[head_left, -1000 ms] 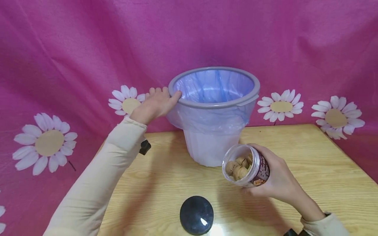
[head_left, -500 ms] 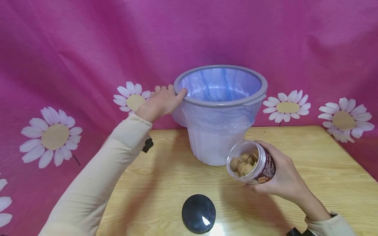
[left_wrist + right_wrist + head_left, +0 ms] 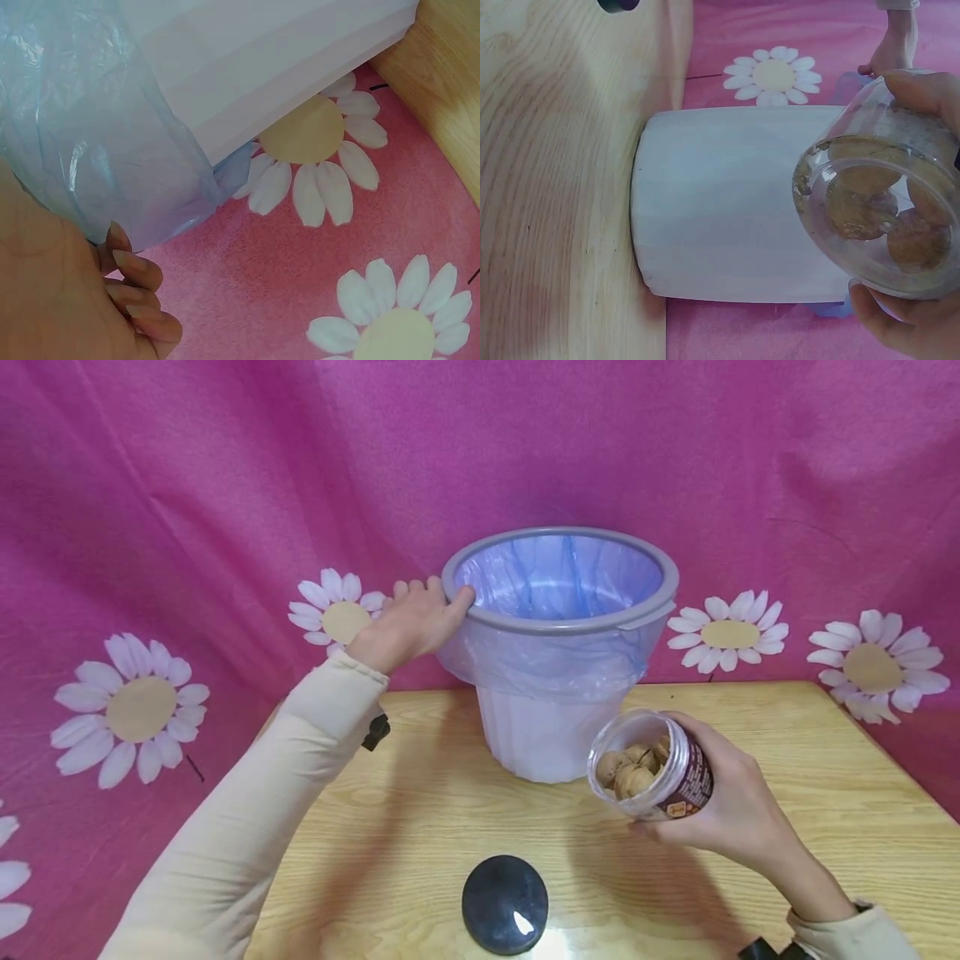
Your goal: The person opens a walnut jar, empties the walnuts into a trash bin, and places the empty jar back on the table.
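A white trash bin with a grey rim stands at the back of the table, lined with a translucent blue bag folded over its outside. My left hand grips the rim's left side, thumb on top; in the left wrist view its fingers curl beside the bag. In front of the bin, right of centre, my right hand holds a clear plastic jar with a dark printed label. The jar is lidless and tilted, mouth toward the left. Walnuts lie inside, also visible through its bottom in the right wrist view.
A round, shiny black lid lies on the wooden table near its front. Behind the table hangs a pink cloth printed with white daisies, close behind the bin.
My right hand has carried the jar slightly right and up, a little away from the bin. The head view has shifted slightly. My left hand keeps its hold on the rim.
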`<state>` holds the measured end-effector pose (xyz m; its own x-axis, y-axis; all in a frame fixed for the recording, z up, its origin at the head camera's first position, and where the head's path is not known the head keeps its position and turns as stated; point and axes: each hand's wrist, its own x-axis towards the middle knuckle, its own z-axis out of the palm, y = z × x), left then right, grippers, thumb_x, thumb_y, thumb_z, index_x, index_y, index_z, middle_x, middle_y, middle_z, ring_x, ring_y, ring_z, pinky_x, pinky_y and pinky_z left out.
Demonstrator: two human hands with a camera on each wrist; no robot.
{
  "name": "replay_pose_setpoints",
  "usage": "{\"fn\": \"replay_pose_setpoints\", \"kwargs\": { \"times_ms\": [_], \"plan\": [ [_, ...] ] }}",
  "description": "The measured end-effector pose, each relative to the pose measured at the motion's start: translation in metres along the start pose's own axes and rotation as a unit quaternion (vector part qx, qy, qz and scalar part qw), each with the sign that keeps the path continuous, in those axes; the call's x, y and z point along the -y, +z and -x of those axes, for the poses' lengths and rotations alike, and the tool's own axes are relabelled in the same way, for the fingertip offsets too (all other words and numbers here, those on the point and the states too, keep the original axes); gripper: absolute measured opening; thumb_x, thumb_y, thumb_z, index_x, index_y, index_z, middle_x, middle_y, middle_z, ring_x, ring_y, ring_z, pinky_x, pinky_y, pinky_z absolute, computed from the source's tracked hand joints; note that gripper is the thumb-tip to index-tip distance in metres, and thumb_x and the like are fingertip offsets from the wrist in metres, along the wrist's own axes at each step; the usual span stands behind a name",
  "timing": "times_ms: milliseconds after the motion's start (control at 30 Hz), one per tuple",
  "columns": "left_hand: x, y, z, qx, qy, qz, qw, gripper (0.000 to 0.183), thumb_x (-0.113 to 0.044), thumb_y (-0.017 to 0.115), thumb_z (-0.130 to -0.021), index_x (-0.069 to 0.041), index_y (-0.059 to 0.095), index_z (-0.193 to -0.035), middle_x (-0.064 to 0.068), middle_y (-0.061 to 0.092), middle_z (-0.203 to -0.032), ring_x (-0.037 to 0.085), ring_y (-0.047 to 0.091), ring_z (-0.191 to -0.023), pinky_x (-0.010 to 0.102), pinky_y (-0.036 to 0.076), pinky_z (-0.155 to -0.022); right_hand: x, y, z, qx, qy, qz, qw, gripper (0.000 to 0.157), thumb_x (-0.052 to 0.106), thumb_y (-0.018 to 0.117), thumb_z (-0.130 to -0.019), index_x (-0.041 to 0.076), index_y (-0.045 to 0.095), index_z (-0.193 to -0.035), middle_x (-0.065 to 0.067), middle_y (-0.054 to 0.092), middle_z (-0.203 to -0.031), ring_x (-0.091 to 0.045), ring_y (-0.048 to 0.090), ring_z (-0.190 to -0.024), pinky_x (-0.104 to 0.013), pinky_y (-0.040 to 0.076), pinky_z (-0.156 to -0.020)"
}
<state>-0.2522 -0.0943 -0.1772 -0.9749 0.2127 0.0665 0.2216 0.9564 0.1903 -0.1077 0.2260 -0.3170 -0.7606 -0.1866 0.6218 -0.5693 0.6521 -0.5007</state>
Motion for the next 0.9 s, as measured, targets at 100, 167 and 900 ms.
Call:
{"fn": "replay_pose_setpoints", "kwargs": {
  "times_ms": [100,167,900],
  "plan": [
    [-0.001,-0.001,0.0,0.002,0.0,-0.004,1.0,0.077,-0.054,0.016,-0.097,0.008,0.033,-0.139,0.027,0.043,-0.132,0.038,0.037,-0.116,0.051,0.036,-0.097,0.0,-0.001,-0.002,-0.001,0.001,0.0,1.0,0.117,0.023,0.1,-0.032,0.011,0.051,-0.137,-0.006,0.062,-0.116,-0.002,0.052,-0.101,-0.007,0.037,-0.085],
    [-0.001,-0.003,0.0,0.001,0.002,-0.009,1.0,0.077,-0.054,0.016,-0.097,0.009,0.034,-0.138,0.027,0.043,-0.132,0.038,0.038,-0.115,0.051,0.037,-0.096,0.001,-0.001,-0.003,-0.004,0.003,0.0,1.0,0.116,0.023,0.1,-0.032,0.011,0.051,-0.136,-0.006,0.062,-0.116,-0.001,0.052,-0.101,-0.006,0.037,-0.085],
    [-0.002,-0.005,-0.001,0.044,-0.018,0.023,0.9986,0.08,-0.055,0.015,-0.096,0.007,0.025,-0.144,0.027,0.039,-0.143,0.043,0.035,-0.129,0.049,0.03,-0.107,0.008,-0.011,-0.014,-0.012,0.018,0.005,1.0,0.112,0.023,0.1,-0.035,0.014,0.052,-0.135,-0.005,0.063,-0.114,0.0,0.052,-0.098,-0.008,0.038,-0.082]
  ]
}}
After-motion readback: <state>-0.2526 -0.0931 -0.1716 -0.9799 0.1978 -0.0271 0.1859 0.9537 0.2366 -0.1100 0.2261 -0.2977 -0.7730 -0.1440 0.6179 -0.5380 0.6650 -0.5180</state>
